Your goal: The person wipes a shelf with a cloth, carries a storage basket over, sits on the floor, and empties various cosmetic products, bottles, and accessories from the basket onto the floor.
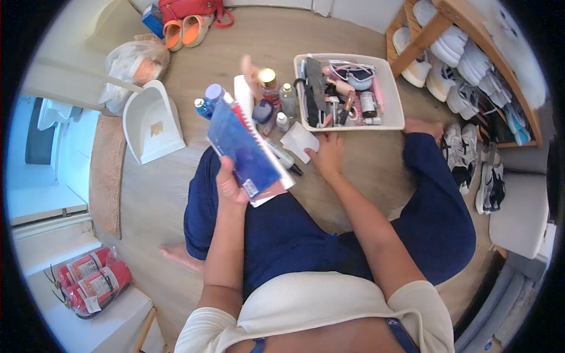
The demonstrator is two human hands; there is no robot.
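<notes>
My left hand is closed around a small stack of notebooks, with a blue-covered spiral notebook on top and pink and white edges beneath. It holds them tilted above my left leg. Low by the floor, my right hand has its thumb and fingers apart, the thumb at the edge of a folded white paper. Its fingertips reach close to the front rim of a white bin full of cosmetics. Bottles cluster beyond the notebooks, among them a gold-capped bottle and a small white bottle.
A white dustpan and a plastic bag lie to the left. Orange-lined clogs and a red bag are at the back. A wooden shoe rack stands right, with sneakers beside it. Red bottles in plastic sit lower left.
</notes>
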